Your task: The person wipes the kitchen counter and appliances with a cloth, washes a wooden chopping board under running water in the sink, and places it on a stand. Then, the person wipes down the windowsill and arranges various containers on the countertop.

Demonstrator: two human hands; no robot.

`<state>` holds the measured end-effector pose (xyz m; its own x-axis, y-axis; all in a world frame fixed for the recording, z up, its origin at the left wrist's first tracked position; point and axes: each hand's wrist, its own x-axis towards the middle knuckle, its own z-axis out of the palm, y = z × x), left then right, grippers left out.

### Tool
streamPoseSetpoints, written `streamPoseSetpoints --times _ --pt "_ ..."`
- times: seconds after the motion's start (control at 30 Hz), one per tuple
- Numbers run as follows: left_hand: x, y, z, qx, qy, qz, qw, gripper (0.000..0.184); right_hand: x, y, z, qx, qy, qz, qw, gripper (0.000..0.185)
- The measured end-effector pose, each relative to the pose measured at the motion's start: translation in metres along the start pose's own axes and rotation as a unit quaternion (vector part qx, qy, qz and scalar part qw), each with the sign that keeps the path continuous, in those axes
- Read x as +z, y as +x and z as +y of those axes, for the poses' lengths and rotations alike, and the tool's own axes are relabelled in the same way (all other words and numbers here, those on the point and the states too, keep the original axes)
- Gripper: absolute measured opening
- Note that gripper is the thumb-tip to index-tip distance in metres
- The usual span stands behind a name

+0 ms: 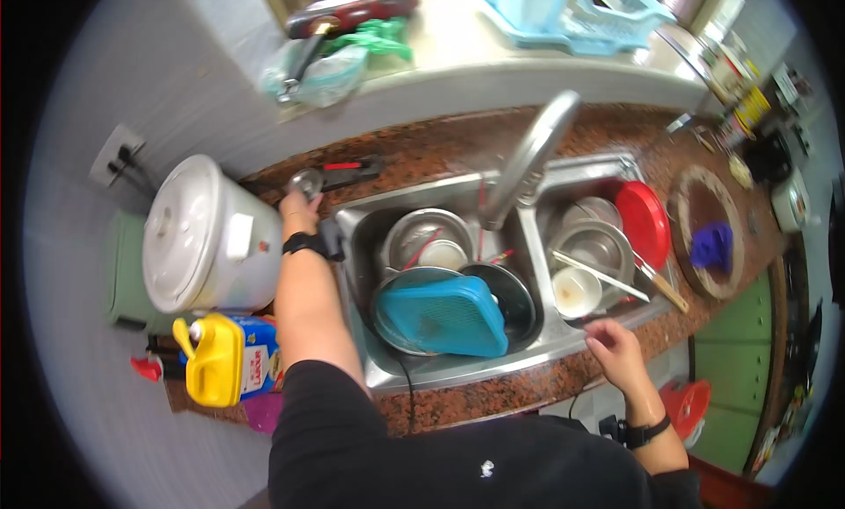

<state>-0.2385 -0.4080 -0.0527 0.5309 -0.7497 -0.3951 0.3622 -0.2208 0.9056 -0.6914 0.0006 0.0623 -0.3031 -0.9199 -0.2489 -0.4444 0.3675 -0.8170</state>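
My left hand (301, 211) reaches to the back left corner of the counter. Its fingers close on a small round shiny metal thing (307, 183), whose kind I cannot make out. Just right of that lies a dark object with a red strip (341, 166). Over the front edge of the right basin hangs my right hand (613, 350), with loosely curled fingers apart and nothing seen in them. Nearest to it is a white cup (576, 291) among stacked metal bowls (598, 245). A blue plastic lid or tray (449, 313) tops the dishes in the left basin.
A metal faucet (532, 157) rises between the basins. On the left stand a large white lidded bucket (211, 236) and a yellow jug (216, 359). A red plate (642, 224) leans in the right basin, beside a round brown tray (679, 210) holding a purple cloth (711, 245).
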Motion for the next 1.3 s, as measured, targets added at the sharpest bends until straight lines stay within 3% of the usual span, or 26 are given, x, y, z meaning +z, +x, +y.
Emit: streamPoseSetpoints --times 0.03,0.07,0.1,0.13,0.17,0.2,0.23,0.27,0.3,0.37,0.43,0.47,0.5,0.57,0.6,0.67,0.73,0.8,0.87,0.93,0.97,1.07,1.1,1.17,1.27,1.3 --pt "-0.013 -0.003 0.003 0.16 0.333 -0.054 0.928 0.037 0.001 0.002 0.005 -0.014 -0.012 -0.008 1.0 0.017" --pt "-0.025 -0.008 0.008 0.318 0.604 -0.115 0.721 0.04 0.002 0.004 0.002 -0.022 -0.029 -0.018 0.999 0.016" --pt "-0.031 0.006 0.004 0.393 0.581 -0.143 0.698 0.045 0.005 0.006 0.003 -0.012 -0.033 -0.024 0.999 0.017" --pt "-0.041 0.059 -0.024 0.272 0.253 -0.253 0.893 0.043 0.004 0.008 -0.001 -0.034 -0.051 -0.028 0.998 0.018" --pt "-0.044 0.05 -0.01 0.447 0.484 -0.225 0.717 0.038 0.007 0.011 0.007 -0.049 -0.039 -0.038 0.997 0.02" --pt "-0.036 0.051 -0.004 0.204 0.25 -0.232 0.918 0.038 0.006 0.014 0.005 -0.065 -0.058 -0.051 0.995 0.02" --pt "-0.036 0.068 -0.001 -0.088 -0.001 -0.195 0.977 0.038 0.007 0.016 0.001 -0.076 -0.073 -0.046 0.993 0.019" --pt "-0.071 0.18 -0.037 0.108 0.231 -0.28 0.926 0.04 0.009 0.018 0.001 -0.08 -0.059 -0.04 0.994 0.019" --pt "-0.025 0.057 0.01 -0.128 0.012 -0.069 0.989 0.044 0.01 0.021 -0.002 -0.078 -0.072 -0.042 0.993 0.019" --pt "-0.028 0.064 0.01 -0.117 0.033 -0.037 0.992 0.046 0.01 0.023 0.0 -0.102 -0.078 -0.03 0.991 0.02" --pt "-0.035 0.067 0.011 -0.129 0.083 -0.048 0.987 0.047 0.0 0.021 -0.006 -0.086 -0.083 -0.048 0.992 0.021" --pt "-0.03 0.047 0.01 -0.099 0.096 0.022 0.99 0.05 -0.009 0.02 0.001 -0.082 -0.082 -0.037 0.993 0.021" --pt "-0.038 0.039 0.009 -0.083 0.123 -0.044 0.988 0.055 -0.017 0.02 0.01 -0.117 -0.111 -0.027 0.987 0.021" --pt "-0.033 -0.042 0.024 0.01 0.187 -0.068 0.98 0.064 -0.047 0.017 0.024 -0.14 -0.154 -0.012 0.978 0.022" --pt "-0.036 -0.059 0.018 0.04 0.154 -0.063 0.985 0.063 -0.07 0.015 0.033 -0.138 -0.186 0.006 0.973 0.022" --pt "-0.041 -0.106 0.022 0.048 0.208 -0.174 0.961 0.052 -0.125 0.013 0.067 -0.124 -0.273 0.059 0.952 0.015" --pt "-0.034 -0.174 0.034 0.028 0.237 -0.317 0.918 0.043 -0.194 0.01 0.095 0.033 -0.367 0.068 0.927 0.017" --pt "-0.029 -0.216 0.041 0.039 0.329 -0.396 0.856 0.039 -0.266 0.005 0.108 0.222 -0.395 0.089 0.887 0.026" --pt "-0.027 -0.241 0.039 0.097 0.384 -0.422 0.816 0.037 -0.345 0.006 0.181 0.255 -0.333 0.182 0.889 0.022" --pt "-0.018 -0.273 0.042 0.141 0.426 -0.386 0.806 0.033 -0.411 0.013 0.216 0.361 -0.361 0.211 0.834 0.057" --pt "-0.012 -0.299 0.047 0.144 0.422 -0.377 0.812 0.033 -0.458 0.031 0.274 0.35 -0.438 0.174 0.81 0.049" --pt "0.01 -0.403 0.056 0.138 0.485 -0.303 0.809 0.036 -0.527 0.091 0.286 0.31 -0.5 0.116 0.8 0.041" --pt "0.022 -0.44 0.052 0.134 0.492 -0.285 0.811 0.036 -0.548 0.118 0.304 0.283 -0.431 0.178 0.838 0.036" --pt "0.042 -0.484 0.035 0.128 0.504 -0.257 0.815 0.036 -0.565 0.16 0.302 0.27 -0.401 0.179 0.857 0.037" --pt "0.056 -0.508 0.011 0.055 0.586 -0.224 0.777 0.034 -0.588 0.22 0.334 0.237 -0.367 0.204 0.876 0.045" --pt "0.064 -0.516 0.005 0.069 0.615 -0.307 0.722 0.034 -0.596 0.236 0.347 0.21 -0.372 0.223 0.876 0.052"
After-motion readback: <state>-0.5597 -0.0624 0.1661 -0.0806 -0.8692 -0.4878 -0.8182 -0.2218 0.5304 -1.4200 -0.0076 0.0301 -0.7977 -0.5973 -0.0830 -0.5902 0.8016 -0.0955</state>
